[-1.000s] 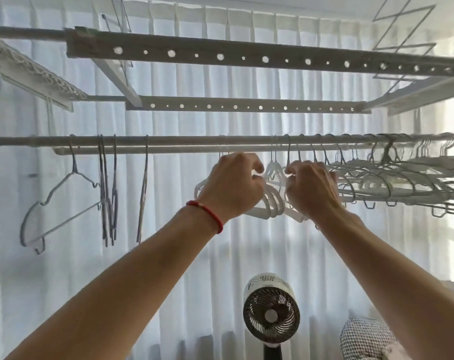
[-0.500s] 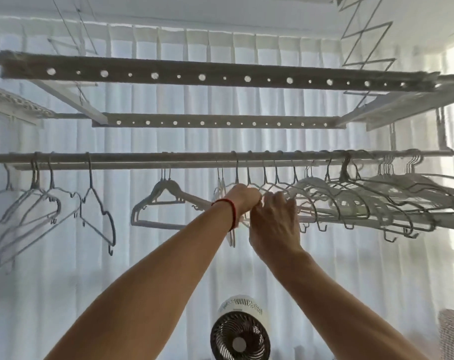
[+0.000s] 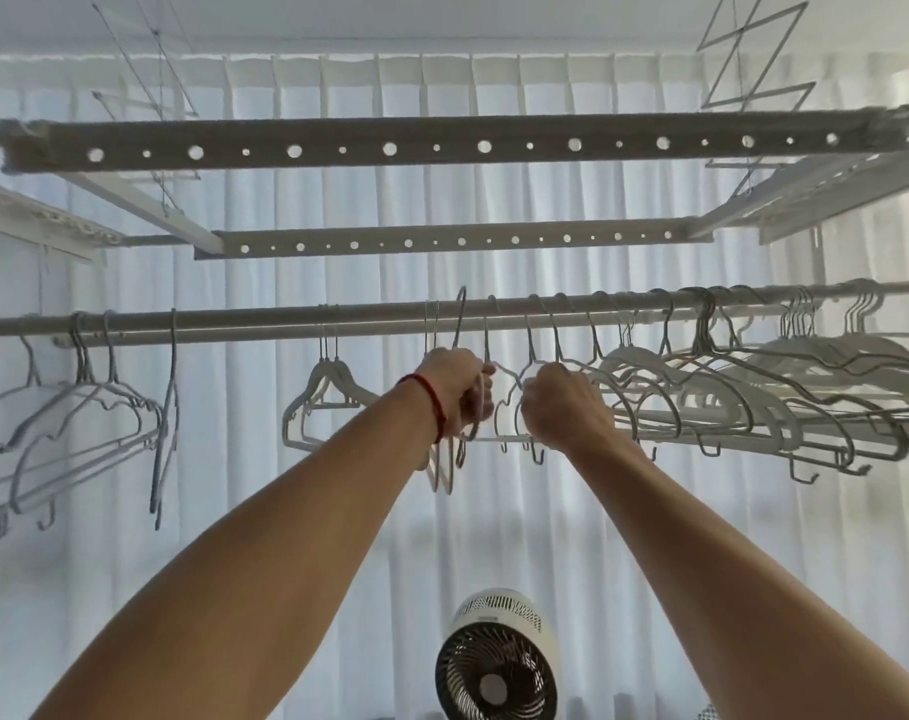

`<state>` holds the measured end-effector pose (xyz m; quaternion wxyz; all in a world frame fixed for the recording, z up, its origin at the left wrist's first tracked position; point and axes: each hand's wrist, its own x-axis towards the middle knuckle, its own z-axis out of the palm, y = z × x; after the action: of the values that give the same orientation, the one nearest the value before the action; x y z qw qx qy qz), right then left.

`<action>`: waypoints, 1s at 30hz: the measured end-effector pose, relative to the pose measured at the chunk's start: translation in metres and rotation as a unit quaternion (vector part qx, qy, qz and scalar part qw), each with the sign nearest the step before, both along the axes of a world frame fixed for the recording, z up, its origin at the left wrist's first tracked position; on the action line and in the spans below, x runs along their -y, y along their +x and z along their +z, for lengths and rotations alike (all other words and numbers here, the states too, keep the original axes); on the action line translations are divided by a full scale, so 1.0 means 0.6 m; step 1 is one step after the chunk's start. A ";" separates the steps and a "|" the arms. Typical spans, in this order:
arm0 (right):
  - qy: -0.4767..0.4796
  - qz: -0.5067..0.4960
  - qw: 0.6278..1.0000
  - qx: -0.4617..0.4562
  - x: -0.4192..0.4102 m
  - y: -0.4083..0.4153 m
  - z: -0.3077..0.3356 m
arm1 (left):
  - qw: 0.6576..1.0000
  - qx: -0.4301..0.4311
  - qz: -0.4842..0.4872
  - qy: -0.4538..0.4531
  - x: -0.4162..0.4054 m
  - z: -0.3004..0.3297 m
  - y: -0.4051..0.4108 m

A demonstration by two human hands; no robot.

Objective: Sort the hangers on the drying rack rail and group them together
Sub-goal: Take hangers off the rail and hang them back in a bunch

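Horizontal rail point(image 3: 244, 320) carries hangers point(image 3: 728, 387) (dense at right, sparser left).

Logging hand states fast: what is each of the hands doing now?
Left hand: closed, gripping hangers.
Right hand: closed, gripping a hanger.

Two bare forearms, one red wrist cord

Both arms are uncovered from wrist to the frame's lower edge, with no sleeve showing. The left hand point(image 3: 455, 384) has a thin red cord bracelet point(image 3: 431, 405) round the wrist just below it, the only thing worn. The right hand point(image 3: 566, 405), beside the bracelet's hand, carries no ring, watch or band.
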<state>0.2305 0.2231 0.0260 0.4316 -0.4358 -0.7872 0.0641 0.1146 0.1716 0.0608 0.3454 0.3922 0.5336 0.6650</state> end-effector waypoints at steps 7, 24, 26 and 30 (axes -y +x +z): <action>0.071 -0.065 0.995 0.014 -0.006 -0.016 0.028 | 0.994 0.006 -0.103 0.035 0.088 0.040 0.002; 0.150 -0.071 0.984 0.064 0.019 0.007 -0.013 | 0.994 -0.070 -0.071 0.035 0.216 -0.130 0.028; 0.157 -0.067 0.984 0.051 0.018 0.018 -0.029 | 0.994 -0.080 -0.062 0.030 0.218 -0.137 0.030; 0.108 -0.043 0.992 0.036 0.019 0.029 -0.015 | 0.994 -0.086 -0.058 0.021 0.216 -0.140 0.025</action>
<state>0.2477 0.2115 0.0170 0.4498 -0.4221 -0.7851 -0.0562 0.1296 0.0423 -0.0232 0.3275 0.4856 0.5238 0.6185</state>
